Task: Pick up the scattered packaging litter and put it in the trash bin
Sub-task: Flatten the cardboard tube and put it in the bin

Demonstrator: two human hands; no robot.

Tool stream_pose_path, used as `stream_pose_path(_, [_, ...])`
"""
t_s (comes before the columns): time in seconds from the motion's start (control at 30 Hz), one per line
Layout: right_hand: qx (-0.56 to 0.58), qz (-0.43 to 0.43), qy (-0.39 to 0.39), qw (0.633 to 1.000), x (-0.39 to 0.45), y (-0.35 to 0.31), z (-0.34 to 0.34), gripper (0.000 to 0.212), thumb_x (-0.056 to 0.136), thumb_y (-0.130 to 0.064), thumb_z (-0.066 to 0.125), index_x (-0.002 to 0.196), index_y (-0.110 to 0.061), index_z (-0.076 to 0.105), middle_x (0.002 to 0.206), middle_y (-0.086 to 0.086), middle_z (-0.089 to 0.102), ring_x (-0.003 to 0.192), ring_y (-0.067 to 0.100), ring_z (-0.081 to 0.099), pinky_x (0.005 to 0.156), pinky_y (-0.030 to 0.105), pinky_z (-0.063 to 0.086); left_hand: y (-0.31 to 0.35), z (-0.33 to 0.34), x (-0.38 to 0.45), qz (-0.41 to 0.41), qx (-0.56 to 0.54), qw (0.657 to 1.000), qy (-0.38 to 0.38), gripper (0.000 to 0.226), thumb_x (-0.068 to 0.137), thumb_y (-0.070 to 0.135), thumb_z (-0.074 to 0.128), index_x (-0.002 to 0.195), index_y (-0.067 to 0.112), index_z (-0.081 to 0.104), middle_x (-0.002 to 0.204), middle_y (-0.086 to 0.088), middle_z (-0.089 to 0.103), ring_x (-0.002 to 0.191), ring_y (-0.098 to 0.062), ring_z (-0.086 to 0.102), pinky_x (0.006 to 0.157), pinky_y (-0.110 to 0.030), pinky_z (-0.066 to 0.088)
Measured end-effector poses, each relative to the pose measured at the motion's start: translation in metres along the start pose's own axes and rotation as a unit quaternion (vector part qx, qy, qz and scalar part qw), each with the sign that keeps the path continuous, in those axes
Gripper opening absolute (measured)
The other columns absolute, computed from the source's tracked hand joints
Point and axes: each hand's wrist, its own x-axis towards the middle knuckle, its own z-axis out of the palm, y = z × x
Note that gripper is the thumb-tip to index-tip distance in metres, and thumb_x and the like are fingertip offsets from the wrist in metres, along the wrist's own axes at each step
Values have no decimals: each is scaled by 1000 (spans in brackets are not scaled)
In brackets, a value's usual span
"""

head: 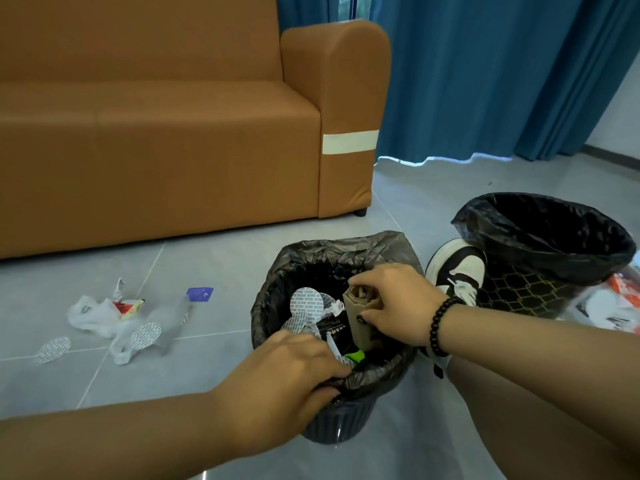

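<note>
Living-room floor, mid clean-up: your right hand (394,303) has its grip curled round a roll of brown paper (360,313), thumb on the near side and fingers over the top, pushing it down into the trash bin (332,420), prob. to pack the load so more will fit. Your left hand (294,368) clamps the near rim w/ its grip curled over the black liner (311,251), thumb outside and fingertips inside, which looks meant to steady the bin and stop the bag slipping in under the push. Just ahead of that left grip, inside the bin, lie round foil seals (306,303), a dark packet and something green (355,356). The job is only part done: well left of the left grip, on the floor (207,375), wait a white plastic bag w/ a red wrapper (100,313), two more foil seals (53,348), a clear film strip and a small blue packet (200,294). Right of the right grip stand a shoe (457,268) and a second lined bin (547,251), w/ more bagged stuff at frame edge. An orange sofa (156,133) and blue curtains (485,81) close the scene.
</note>
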Motion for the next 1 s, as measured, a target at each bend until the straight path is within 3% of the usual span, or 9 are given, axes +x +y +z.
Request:
stream_pose_path(0.13, [-35,-21,-52,998,14,1,14,48,84,-15,65,130,-21,51,124,2,42,108,25,53,89,33,50,-1,2,-2,-9,-24,1000,13,29,87,43,52,110,36,68,90,21,60,86,2,52,78,-13,32])
stream_pose_path(0.3, [-114,-50,-61,990,25,-2,16,38,83,-14,64,115,-15,44,110,6,51,97,27,57,77,38,52,2,4,-4,-9,-38,998,39,29,86,43,55,110,37,68,89,22,59,85,4,52,77,-21,36])
stream_pose_path(0.4, [-225,-103,-45,968,35,-1,25,28,87,-26,59,110,-17,47,106,4,58,104,24,53,85,36,39,-3,12,-1,-5,-39,998,58,28,85,42,57,109,36,69,88,21,58,83,5,50,77,-26,37])
stream_pose_path(0.57, [-344,-130,-63,928,41,6,25,19,90,-34,54,102,-20,59,98,1,61,102,21,48,85,36,29,-3,11,0,2,-44,998,48,27,84,41,59,109,36,69,88,20,58,83,5,50,79,-29,36])
stream_pose_path(0.73, [-313,-138,-73,937,39,25,20,31,97,-35,35,98,-19,61,89,-1,63,102,19,45,94,42,25,-7,3,6,55,68,995,48,22,87,38,57,104,33,70,86,16,60,82,-6,48,75,-31,36])
stream_pose_path(0.87, [-239,-108,-53,964,32,35,20,24,95,-35,38,114,-21,45,107,0,61,115,20,43,100,44,20,-9,1,8,18,64,996,52,23,86,37,55,105,34,69,86,17,61,82,-7,49,76,-32,37])
stream_pose_path(1.0, [-177,-74,-36,981,26,35,17,40,93,-36,46,130,-24,37,124,-3,55,119,20,42,101,42,20,-8,0,8,-29,37,998,44,21,85,41,53,99,35,68,87,19,62,86,-4,52,82,-29,33])
